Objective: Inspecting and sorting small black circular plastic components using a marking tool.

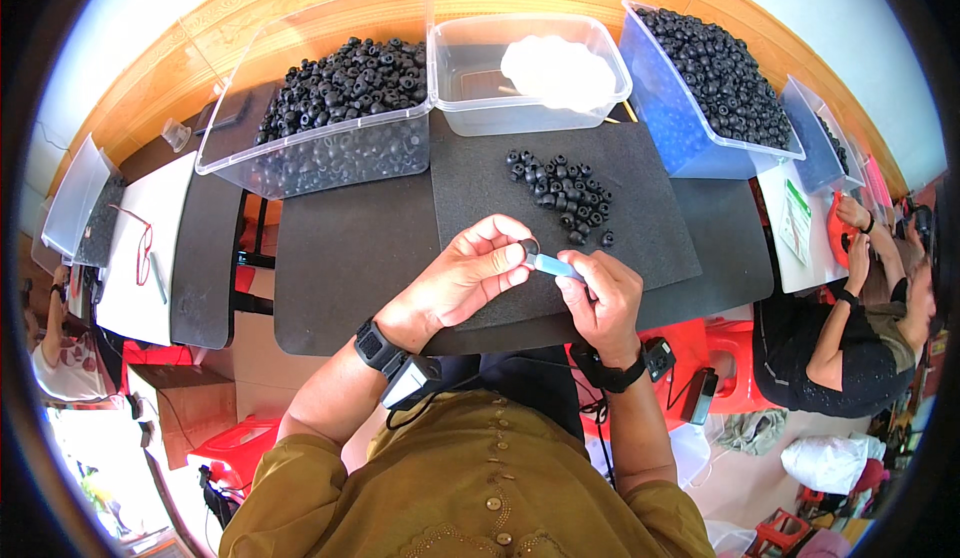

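Note:
My left hand (468, 270) pinches a small black ring-like part (529, 246) between thumb and fingertips. In my right hand (608, 293) is a small tool with a light-blue handle (556, 267), its tip against or very close to the black part; the tip itself is too small to make out. Both hands are held over the near edge of a dark mat (640, 228). Beyond them on the mat lies a loose pile of black, rounded pieces with holes (565, 190).
A clear bin (320, 166) of black pieces stands back left. At the back middle is a clear tub (470, 118) with a white bundle (558, 73). A bluish bin (680, 143) of black pieces stands right. Other people sit at the far left and right.

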`<control>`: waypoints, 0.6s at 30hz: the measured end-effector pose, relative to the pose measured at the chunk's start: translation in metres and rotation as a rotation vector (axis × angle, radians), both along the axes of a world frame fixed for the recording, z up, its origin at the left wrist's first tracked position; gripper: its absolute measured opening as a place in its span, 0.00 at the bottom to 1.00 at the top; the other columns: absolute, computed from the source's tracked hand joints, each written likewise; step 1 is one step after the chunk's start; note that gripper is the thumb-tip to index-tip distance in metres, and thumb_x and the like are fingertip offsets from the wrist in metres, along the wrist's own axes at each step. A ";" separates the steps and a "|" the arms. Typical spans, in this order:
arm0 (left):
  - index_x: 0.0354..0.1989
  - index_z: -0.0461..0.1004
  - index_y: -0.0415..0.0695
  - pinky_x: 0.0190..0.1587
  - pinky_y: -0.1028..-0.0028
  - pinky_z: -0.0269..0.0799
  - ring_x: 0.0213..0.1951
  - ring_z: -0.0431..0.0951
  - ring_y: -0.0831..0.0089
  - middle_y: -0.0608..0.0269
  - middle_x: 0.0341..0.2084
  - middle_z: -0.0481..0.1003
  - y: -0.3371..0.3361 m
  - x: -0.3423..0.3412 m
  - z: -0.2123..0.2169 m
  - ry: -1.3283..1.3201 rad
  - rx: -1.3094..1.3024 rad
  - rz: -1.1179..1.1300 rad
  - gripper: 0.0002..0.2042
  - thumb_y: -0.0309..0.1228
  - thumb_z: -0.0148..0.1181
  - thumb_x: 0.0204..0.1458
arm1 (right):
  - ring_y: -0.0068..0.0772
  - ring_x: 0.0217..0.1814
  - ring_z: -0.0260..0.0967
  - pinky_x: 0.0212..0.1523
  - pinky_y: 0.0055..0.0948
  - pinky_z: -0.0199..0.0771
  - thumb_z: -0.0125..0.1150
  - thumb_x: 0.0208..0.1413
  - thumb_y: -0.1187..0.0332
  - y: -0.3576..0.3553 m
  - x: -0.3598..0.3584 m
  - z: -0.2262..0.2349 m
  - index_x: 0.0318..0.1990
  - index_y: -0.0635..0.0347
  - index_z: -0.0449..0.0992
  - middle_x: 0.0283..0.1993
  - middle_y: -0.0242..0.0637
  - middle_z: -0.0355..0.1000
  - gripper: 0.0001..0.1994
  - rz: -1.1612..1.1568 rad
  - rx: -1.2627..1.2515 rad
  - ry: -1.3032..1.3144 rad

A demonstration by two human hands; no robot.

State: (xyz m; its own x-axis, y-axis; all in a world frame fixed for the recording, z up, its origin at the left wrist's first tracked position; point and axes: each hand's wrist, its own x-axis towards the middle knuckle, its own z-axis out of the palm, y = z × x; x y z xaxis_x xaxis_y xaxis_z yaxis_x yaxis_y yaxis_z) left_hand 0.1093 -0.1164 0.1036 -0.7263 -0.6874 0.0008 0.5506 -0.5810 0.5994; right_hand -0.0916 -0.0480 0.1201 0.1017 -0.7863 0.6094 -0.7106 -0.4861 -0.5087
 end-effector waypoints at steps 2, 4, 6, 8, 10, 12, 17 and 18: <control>0.44 0.72 0.45 0.46 0.79 0.74 0.40 0.75 0.78 0.66 0.41 0.74 0.000 0.000 0.000 0.003 -0.002 -0.001 0.06 0.28 0.57 0.60 | 0.36 0.21 0.68 0.22 0.32 0.66 0.65 0.51 0.67 0.000 0.000 -0.001 0.38 0.61 0.78 0.22 0.35 0.69 0.10 -0.006 -0.007 -0.004; 0.44 0.72 0.45 0.46 0.78 0.74 0.40 0.75 0.78 0.65 0.41 0.74 0.000 0.000 -0.001 0.000 0.007 -0.013 0.06 0.28 0.57 0.60 | 0.36 0.21 0.68 0.22 0.32 0.66 0.65 0.51 0.67 0.001 0.000 0.000 0.38 0.61 0.78 0.22 0.35 0.69 0.10 -0.009 0.001 -0.001; 0.44 0.72 0.45 0.46 0.78 0.73 0.40 0.75 0.77 0.65 0.41 0.74 -0.001 0.000 -0.003 0.005 0.009 -0.020 0.07 0.28 0.57 0.59 | 0.36 0.21 0.68 0.22 0.32 0.66 0.65 0.51 0.67 0.001 0.000 0.000 0.38 0.61 0.79 0.22 0.35 0.69 0.10 -0.011 0.009 0.003; 0.44 0.72 0.45 0.46 0.78 0.73 0.41 0.75 0.77 0.65 0.41 0.74 -0.001 0.001 -0.003 0.011 0.012 -0.028 0.07 0.29 0.57 0.59 | 0.36 0.21 0.68 0.22 0.32 0.65 0.65 0.50 0.67 0.000 0.000 0.000 0.38 0.61 0.79 0.23 0.36 0.69 0.10 -0.018 -0.002 0.002; 0.44 0.73 0.45 0.46 0.77 0.73 0.41 0.75 0.77 0.65 0.41 0.74 -0.001 0.001 -0.002 0.018 0.022 -0.042 0.07 0.29 0.57 0.59 | 0.36 0.21 0.68 0.22 0.32 0.65 0.65 0.50 0.67 0.000 0.000 0.000 0.38 0.61 0.79 0.23 0.36 0.69 0.10 -0.014 -0.005 -0.006; 0.44 0.73 0.45 0.46 0.77 0.73 0.41 0.75 0.77 0.65 0.41 0.74 -0.002 0.001 -0.003 0.019 0.021 -0.047 0.07 0.29 0.57 0.59 | 0.36 0.21 0.68 0.22 0.32 0.66 0.66 0.50 0.67 0.000 0.000 0.000 0.38 0.61 0.79 0.22 0.36 0.69 0.10 -0.011 -0.007 -0.014; 0.44 0.73 0.45 0.46 0.77 0.73 0.40 0.75 0.76 0.64 0.40 0.75 -0.002 0.002 -0.002 0.026 0.000 -0.054 0.07 0.28 0.58 0.59 | 0.38 0.20 0.67 0.22 0.33 0.65 0.65 0.50 0.68 0.000 0.000 -0.003 0.38 0.60 0.79 0.22 0.37 0.69 0.09 -0.006 0.000 -0.033; 0.43 0.73 0.45 0.45 0.77 0.73 0.39 0.75 0.77 0.64 0.39 0.75 -0.001 0.001 0.000 0.010 0.002 -0.046 0.07 0.29 0.59 0.58 | 0.38 0.20 0.67 0.22 0.33 0.65 0.65 0.50 0.68 0.001 -0.001 -0.003 0.38 0.60 0.79 0.22 0.37 0.69 0.09 -0.008 0.001 -0.033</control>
State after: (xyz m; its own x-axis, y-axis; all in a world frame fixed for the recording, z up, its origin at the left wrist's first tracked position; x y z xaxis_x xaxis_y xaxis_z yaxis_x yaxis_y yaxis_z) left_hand 0.1107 -0.1179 0.1036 -0.7573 -0.6531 0.0066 0.5288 -0.6072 0.5931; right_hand -0.0921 -0.0475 0.1169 0.0755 -0.7873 0.6119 -0.6972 -0.4805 -0.5321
